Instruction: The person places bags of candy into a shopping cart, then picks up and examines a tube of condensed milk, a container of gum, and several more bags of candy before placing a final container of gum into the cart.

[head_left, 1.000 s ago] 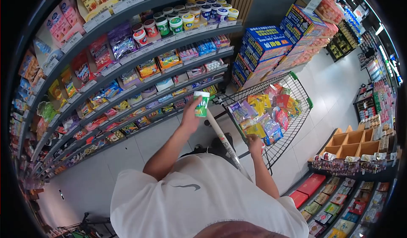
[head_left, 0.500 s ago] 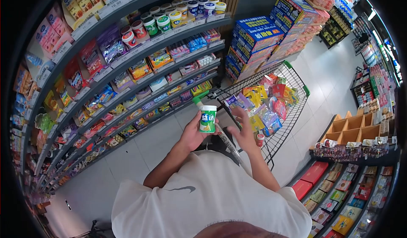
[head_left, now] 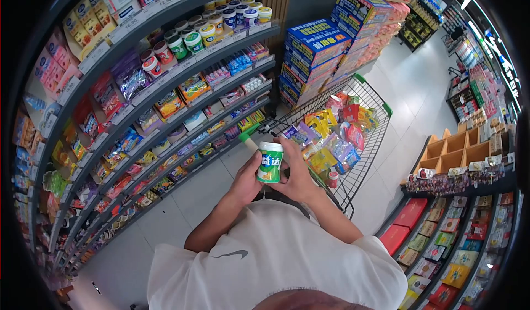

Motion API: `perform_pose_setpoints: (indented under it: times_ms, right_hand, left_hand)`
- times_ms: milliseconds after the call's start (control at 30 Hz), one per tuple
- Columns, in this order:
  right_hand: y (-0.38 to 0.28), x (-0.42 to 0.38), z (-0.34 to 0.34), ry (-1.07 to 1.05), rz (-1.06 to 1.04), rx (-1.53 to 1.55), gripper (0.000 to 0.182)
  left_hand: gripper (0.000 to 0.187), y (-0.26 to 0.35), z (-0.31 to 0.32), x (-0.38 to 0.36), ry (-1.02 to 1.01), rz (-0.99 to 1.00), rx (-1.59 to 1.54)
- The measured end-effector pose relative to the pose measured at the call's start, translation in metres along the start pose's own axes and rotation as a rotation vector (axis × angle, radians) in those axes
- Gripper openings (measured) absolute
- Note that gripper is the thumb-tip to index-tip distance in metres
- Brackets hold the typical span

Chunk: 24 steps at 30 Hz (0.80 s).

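Note:
A green tub with a white lid [head_left: 270, 163], its label facing up at me, is held upright in front of my chest. My left hand [head_left: 246, 176] grips it from the left side. On the other side, my right hand [head_left: 297, 172] is closed round it too, with the fingers by the lid and the thumb low on the tub. Just beyond my hands stands a wire shopping cart [head_left: 369, 161] with a green-tipped handle [head_left: 248, 136]. Several colourful snack bags [head_left: 331, 130] lie in it, along with a small red tub [head_left: 333, 179] near its close end.
Shelves of sweets [head_left: 182, 97] curve along my left, with a row of gum tubs [head_left: 193, 42] on an upper one. Stacked blue boxes [head_left: 314, 50] stand behind the cart. To the right are a wooden compartment rack [head_left: 455, 150] and shelves of packets [head_left: 441, 243].
My right hand has come in from the right, fingers formerly spread in the air, and now holds the tub together with my left. The view has shifted slightly.

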State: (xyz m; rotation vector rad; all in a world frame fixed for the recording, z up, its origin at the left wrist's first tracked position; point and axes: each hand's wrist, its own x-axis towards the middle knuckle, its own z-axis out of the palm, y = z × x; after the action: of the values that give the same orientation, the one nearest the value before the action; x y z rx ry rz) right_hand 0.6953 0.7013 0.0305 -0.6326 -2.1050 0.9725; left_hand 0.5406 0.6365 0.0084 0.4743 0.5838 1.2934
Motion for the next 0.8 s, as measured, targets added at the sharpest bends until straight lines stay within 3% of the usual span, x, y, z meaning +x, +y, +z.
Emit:
perform_pose_setpoints:
  times_ms: [200,467,667,800]
  right_hand:
    - [-0.008,-0.001,-0.013,0.192,0.005,-0.122,0.099]
    - [-0.01,-0.001,-0.016,0.252,-0.077,-0.067,0.106]
    - [-0.006,-0.002,-0.012,0.257,-0.097,-0.02,0.104]
    - [-0.008,-0.002,-0.013,0.205,-0.099,-0.093,0.102]
  left_hand:
    - [0.055,0.004,0.015,0.0,-0.126,-0.067,-0.079]
    - [0.053,0.009,0.021,0.005,-0.226,-0.097,-0.101]
    - [0.051,0.008,0.025,0.001,-0.04,-0.026,-0.047]
    - [0.061,0.01,0.03,0.0,0.083,0.133,0.318]
